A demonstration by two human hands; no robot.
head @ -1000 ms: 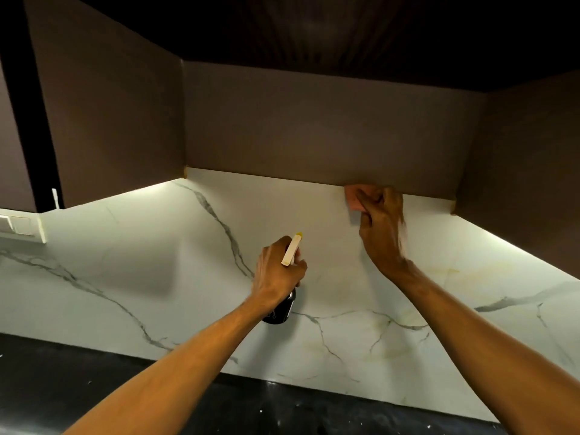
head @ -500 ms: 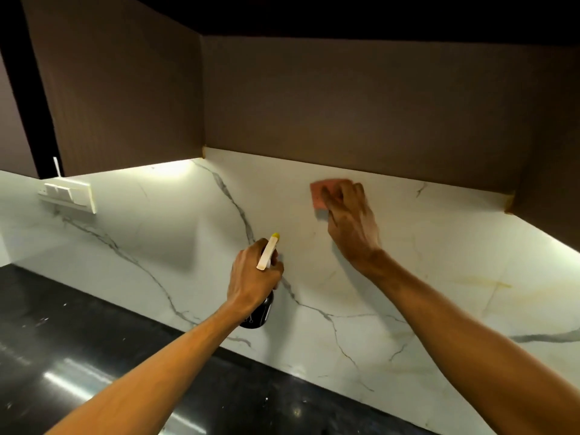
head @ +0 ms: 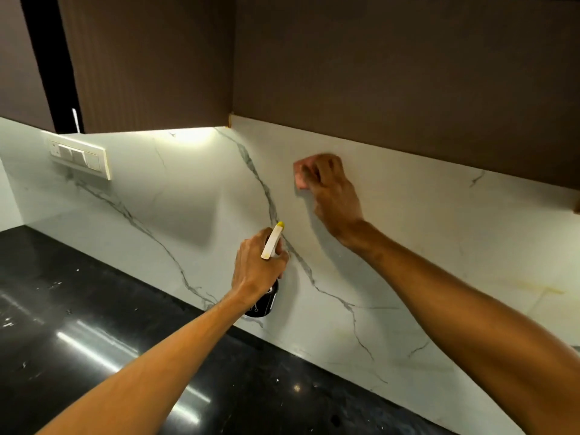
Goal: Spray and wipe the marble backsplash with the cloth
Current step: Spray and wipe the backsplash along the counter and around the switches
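The white marble backsplash [head: 439, 233] with grey veins runs across the wall under brown cabinets. My right hand [head: 332, 189] presses a pink cloth [head: 302, 171] flat against the marble's upper part, fingers curled over it; most of the cloth is hidden under the hand. Lower and to the left, my left hand [head: 257, 268] grips a dark spray bottle [head: 263, 301] with a cream trigger head and yellow nozzle [head: 273, 238], held close to the marble and pointing up at it.
Brown upper cabinets [head: 392, 73] overhang the backsplash, with a light strip glowing under the left one. A white switch plate [head: 80, 158] sticks out of the wall at left. A glossy black countertop [head: 110, 340] lies below.
My right hand has slid the cloth leftward along the top of the marble. The view has swung left, bringing the switch plate in. The left hand keeps holding the bottle.
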